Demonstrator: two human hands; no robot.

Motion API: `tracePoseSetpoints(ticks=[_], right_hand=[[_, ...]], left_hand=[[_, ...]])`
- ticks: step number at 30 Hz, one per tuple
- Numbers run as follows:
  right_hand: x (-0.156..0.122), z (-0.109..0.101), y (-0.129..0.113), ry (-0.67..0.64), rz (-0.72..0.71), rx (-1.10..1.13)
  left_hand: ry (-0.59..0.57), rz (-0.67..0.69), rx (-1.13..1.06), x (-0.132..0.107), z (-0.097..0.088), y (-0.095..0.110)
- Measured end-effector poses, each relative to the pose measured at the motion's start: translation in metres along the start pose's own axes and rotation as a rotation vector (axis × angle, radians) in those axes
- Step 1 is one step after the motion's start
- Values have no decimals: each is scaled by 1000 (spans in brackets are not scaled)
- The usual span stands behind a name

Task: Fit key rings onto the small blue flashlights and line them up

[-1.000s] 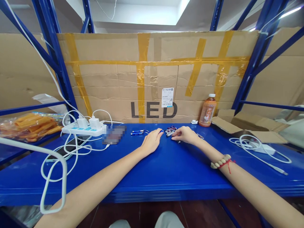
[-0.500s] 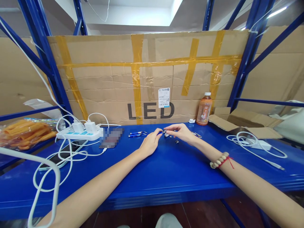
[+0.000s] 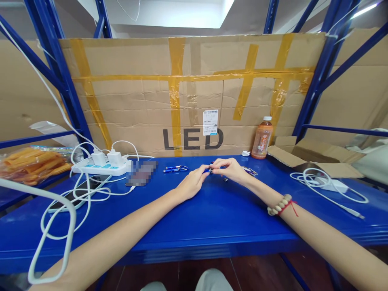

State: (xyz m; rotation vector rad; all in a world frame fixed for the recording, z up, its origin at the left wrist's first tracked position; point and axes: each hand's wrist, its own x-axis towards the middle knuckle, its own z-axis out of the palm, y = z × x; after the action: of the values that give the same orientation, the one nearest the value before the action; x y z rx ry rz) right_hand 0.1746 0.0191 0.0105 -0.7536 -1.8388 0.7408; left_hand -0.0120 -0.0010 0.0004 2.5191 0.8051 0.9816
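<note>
My left hand [image 3: 190, 182] and my right hand [image 3: 232, 168] meet fingertip to fingertip above the blue shelf top [image 3: 212, 218]. Together they pinch a small blue pen-like keychain light [image 3: 208, 170]; each hand is closed on one end of it. Two more small blue lights [image 3: 175, 168] lie just left of my left hand. A few tiny dark and metal parts [image 3: 224, 179] lie under and right of my right hand. A bead bracelet with red thread [image 3: 280, 205] circles my right wrist.
A white power strip [image 3: 101, 166] with chargers and looping white cables [image 3: 75, 198] sits left, over a phone [image 3: 72, 198]. An orange drink bottle [image 3: 262, 138] stands by the taped cardboard backing [image 3: 194, 93]. An open carton [image 3: 315, 155], white cable [image 3: 327, 186] right; orange packets [image 3: 30, 163] far left.
My right hand lifted off the pile of small parts and came to my left hand's fingertips. Both hands now hold the small blue light just above the surface.
</note>
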Motion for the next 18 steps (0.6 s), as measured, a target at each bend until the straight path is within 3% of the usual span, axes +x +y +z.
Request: tracePoseSetpoints(ticks=[9,18], right_hand=[[-1,2,1,-6,-20,1],[-2,8,-6,61,45,-87]], left_hand=[[-9,15,97,-1,2,0],[83,25,233,2,6,-10]])
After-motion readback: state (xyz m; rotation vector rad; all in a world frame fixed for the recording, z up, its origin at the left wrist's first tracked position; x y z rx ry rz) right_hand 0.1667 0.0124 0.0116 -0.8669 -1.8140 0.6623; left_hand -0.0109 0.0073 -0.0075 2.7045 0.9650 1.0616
